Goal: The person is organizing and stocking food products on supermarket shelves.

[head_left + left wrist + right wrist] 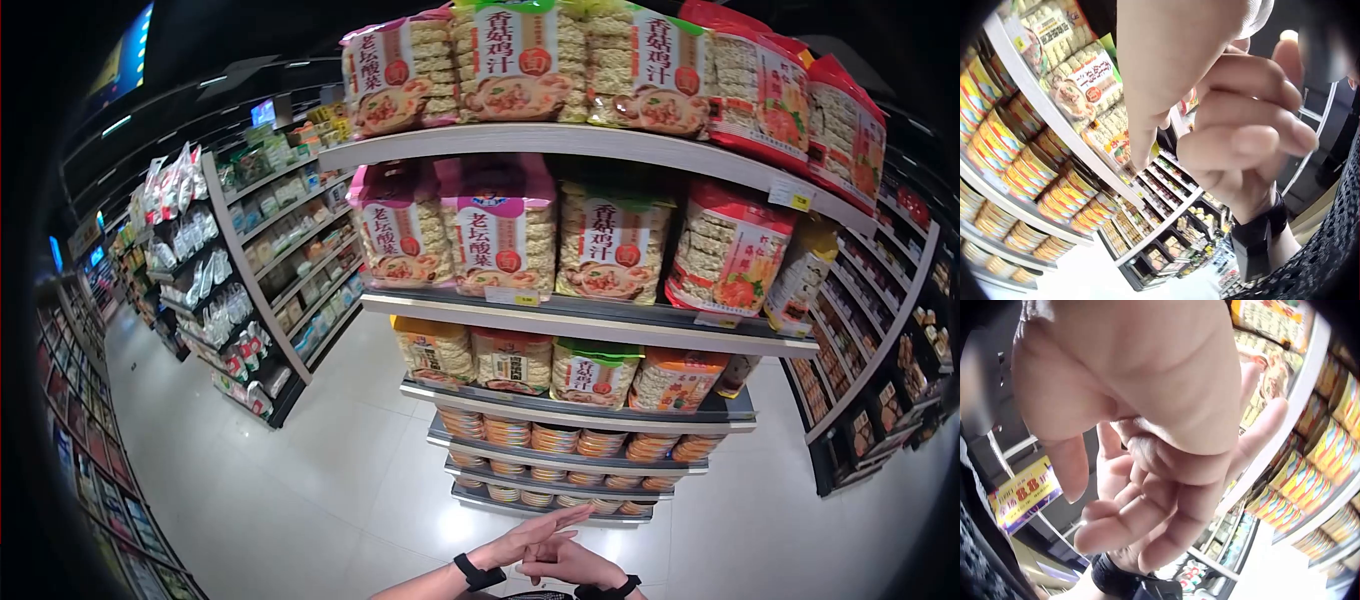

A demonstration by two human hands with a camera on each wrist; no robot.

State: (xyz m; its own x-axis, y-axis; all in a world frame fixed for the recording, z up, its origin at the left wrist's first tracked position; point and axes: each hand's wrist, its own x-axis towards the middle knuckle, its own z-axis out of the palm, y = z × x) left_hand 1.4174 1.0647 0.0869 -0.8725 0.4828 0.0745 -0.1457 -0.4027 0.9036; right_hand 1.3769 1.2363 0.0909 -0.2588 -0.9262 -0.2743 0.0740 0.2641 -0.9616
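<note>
Low in the head view, the left hand reaches rightward with its fingers straight. Beside it the right hand has loosely bent fingers, and the two hands overlap; contact is hard to judge. From the left wrist, the left hand fills the top and the right hand's bent fingers lie near it. In the right wrist view the right hand covers part of the left hand, whose straight fingers show behind. Neither hand visibly holds anything. Both wrists wear black bands.
Ahead stands a shelf unit with bagged noodles on its upper levels and round packages lower down. More shelving flanks it: a left unit and a right unit. Pale tiled floor lies between.
</note>
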